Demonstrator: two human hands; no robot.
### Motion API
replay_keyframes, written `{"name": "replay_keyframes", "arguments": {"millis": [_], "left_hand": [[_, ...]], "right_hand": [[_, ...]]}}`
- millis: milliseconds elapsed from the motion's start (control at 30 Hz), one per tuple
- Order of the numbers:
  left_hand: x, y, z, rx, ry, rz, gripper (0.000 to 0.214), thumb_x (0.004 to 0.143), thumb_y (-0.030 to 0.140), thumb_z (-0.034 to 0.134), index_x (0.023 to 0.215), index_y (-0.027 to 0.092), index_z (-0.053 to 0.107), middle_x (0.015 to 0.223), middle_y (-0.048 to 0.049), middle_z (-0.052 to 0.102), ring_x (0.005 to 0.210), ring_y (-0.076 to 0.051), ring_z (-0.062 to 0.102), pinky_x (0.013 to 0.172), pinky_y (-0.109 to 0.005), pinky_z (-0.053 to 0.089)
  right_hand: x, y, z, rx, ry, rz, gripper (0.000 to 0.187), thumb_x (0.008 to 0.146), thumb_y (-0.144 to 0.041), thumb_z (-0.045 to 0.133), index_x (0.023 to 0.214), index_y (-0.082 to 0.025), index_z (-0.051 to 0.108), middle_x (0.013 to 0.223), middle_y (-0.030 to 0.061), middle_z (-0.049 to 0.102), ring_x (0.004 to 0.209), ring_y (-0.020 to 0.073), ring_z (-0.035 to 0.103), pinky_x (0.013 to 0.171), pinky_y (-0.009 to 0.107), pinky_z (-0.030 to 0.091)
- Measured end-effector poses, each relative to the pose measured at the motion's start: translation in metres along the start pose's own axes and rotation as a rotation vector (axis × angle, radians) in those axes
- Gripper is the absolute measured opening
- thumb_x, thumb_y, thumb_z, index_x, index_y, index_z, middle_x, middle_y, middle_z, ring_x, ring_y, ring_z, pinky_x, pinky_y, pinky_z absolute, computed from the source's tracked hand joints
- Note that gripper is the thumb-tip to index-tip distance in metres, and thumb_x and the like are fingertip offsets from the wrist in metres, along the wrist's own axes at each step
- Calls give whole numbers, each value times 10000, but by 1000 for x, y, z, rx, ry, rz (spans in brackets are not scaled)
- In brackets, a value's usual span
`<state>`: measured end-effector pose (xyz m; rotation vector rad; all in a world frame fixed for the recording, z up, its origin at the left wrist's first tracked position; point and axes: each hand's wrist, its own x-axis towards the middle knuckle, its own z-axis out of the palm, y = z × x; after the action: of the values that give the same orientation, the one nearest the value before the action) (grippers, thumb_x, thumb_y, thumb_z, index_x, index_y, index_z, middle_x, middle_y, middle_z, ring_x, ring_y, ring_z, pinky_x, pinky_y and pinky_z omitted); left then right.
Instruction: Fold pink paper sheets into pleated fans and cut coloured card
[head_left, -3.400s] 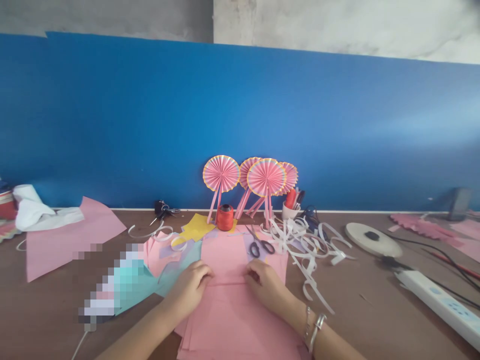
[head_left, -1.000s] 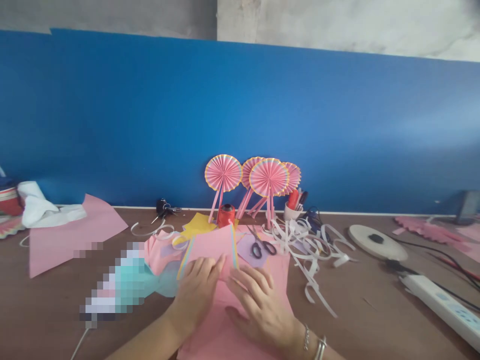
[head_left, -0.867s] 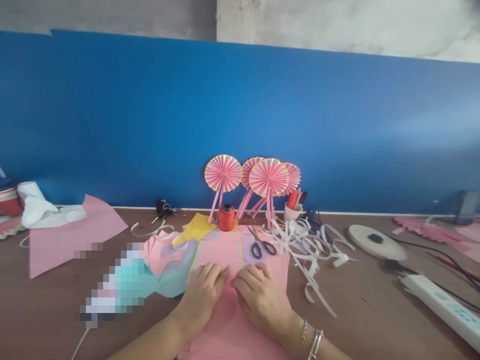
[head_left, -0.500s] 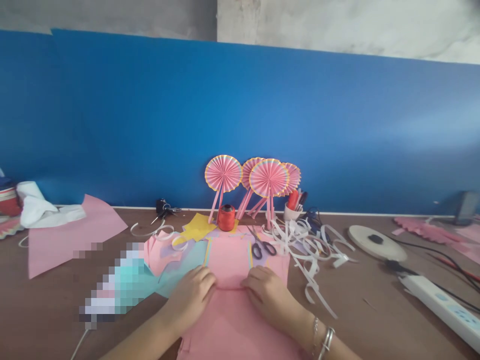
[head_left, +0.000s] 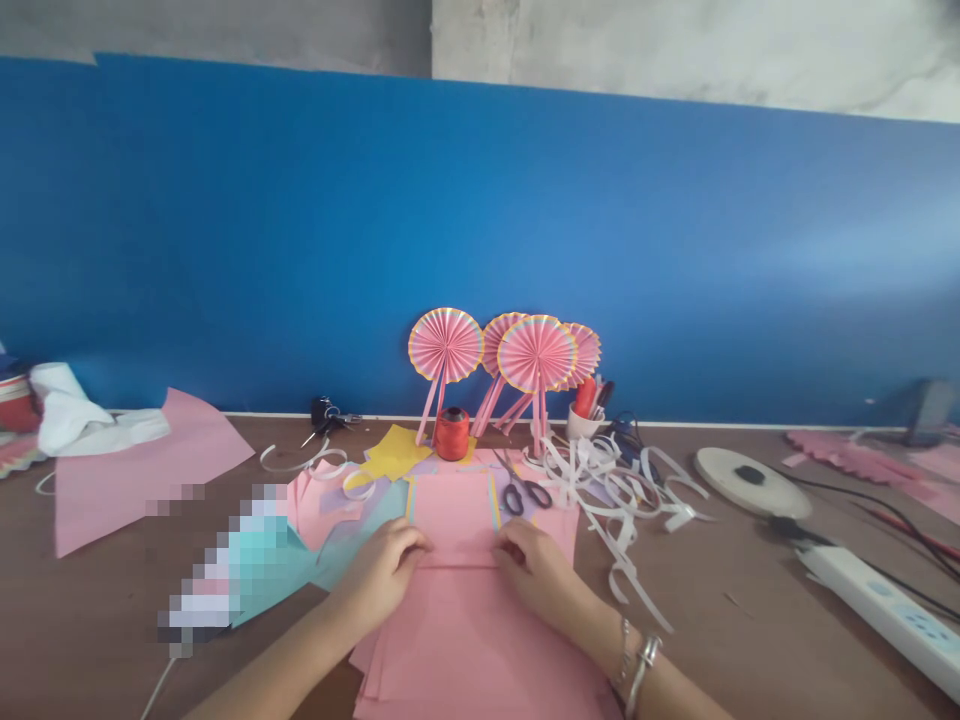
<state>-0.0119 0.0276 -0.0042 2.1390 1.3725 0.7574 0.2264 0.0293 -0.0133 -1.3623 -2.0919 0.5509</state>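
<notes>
Two hands [head_left: 382,578] press pink paper [head_left: 457,630] below a pen-filled cup [head_left: 577,425].

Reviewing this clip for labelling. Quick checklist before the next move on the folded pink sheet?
1. Both hands on the sheet: ok. The left hand and right hand rest on the folded pink sheet.
2. Fold line visible: ok. The fold edge runs across between the hands.
3. Layers square: cannot tell. The hands cover part of the fold edge.
4. Scissors apart from the hands: ok. They lie beyond the right hand.
5. Left side free of other paper: not ok. A teal sheet lies against the pink sheet beside the left hand.
</notes>
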Motion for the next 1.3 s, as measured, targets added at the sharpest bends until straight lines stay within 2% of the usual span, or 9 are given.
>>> {"name": "replay_keyframes", "arguments": {"millis": [267, 667, 833, 967, 1033, 1133, 1200, 1300], "left_hand": [[0, -2, 3, -25, 13, -29, 190, 803, 130, 430, 790, 199, 606, 864, -45, 663, 849, -191, 619, 779, -321, 479], [1, -2, 5, 47, 11, -12, 192, 830, 102, 405, 822, 189, 576, 886, -58, 646, 868, -190, 608, 781, -309, 466], [0, -3, 7, 149, -18, 37, 236, 825, 27, 397, 832, 181, 575, 888, -48, 614, 891, -186, 569, 787, -304, 454], [-3, 4, 6, 358, -50, 124, 306, 835, -1, 394, 937, 198, 604, 923, -45, 568, 903, -193, 521, 775, -309, 432], [-4, 9, 5, 464, -47, 211, 322, 867, 42, 413, 1029, 244, 603, 974, -46, 541, 930, -206, 496, 778, -321, 419], [-3, 13, 5, 544, -51, 360, 271, 907, 131, 445, 1079, 274, 598, 1033, -51, 523, 958, -217, 472, 782, -324, 406], [-2, 13, 5, 560, -58, 423, 234, 913, 167, 460, 1065, 265, 609, 1028, -51, 530, 936, -212, 469, 771, -323, 400], [-2, 8, 3, 540, -39, 442, 247, 892, 111, 456, 949, 235, 662, 969, -48, 550, 894, -201, 471, 740, -321, 390]], "right_hand": [[4, 4, 5, 57, -13, 115, 115, 704, -84, 484, 700, -168, 563, 606, -19, 532, 544, 111, 474, 521, 208, 347], [5, 1, 4, 55, -10, 132, 128, 685, -72, 475, 689, -165, 563, 599, -14, 540, 549, 117, 481, 519, 210, 329], [5, 1, 5, 64, -12, 142, 132, 684, -64, 479, 698, -167, 559, 607, -13, 540, 567, 121, 493, 537, 213, 342], [5, 4, 6, 30, -4, 145, 139, 691, -58, 482, 734, -167, 557, 661, -3, 543, 582, 123, 493, 541, 215, 353], [3, 4, 6, -17, 8, 78, 201, 703, -36, 467, 818, -162, 574, 783, 24, 559, 609, 118, 499, 565, 221, 376], [1, 2, 6, -151, -19, -122, 262, 769, -36, 440, 914, -174, 609, 931, 64, 554, 727, 144, 524, 655, 254, 405], [0, 1, 3, -261, -66, -233, 256, 801, -52, 448, 887, -189, 646, 916, 68, 563, 801, 172, 519, 693, 277, 398], [-1, -2, -4, -342, -125, -297, 258, 795, -43, 469, 832, -197, 672, 851, 56, 579, 813, 178, 503, 705, 288, 383]]}}
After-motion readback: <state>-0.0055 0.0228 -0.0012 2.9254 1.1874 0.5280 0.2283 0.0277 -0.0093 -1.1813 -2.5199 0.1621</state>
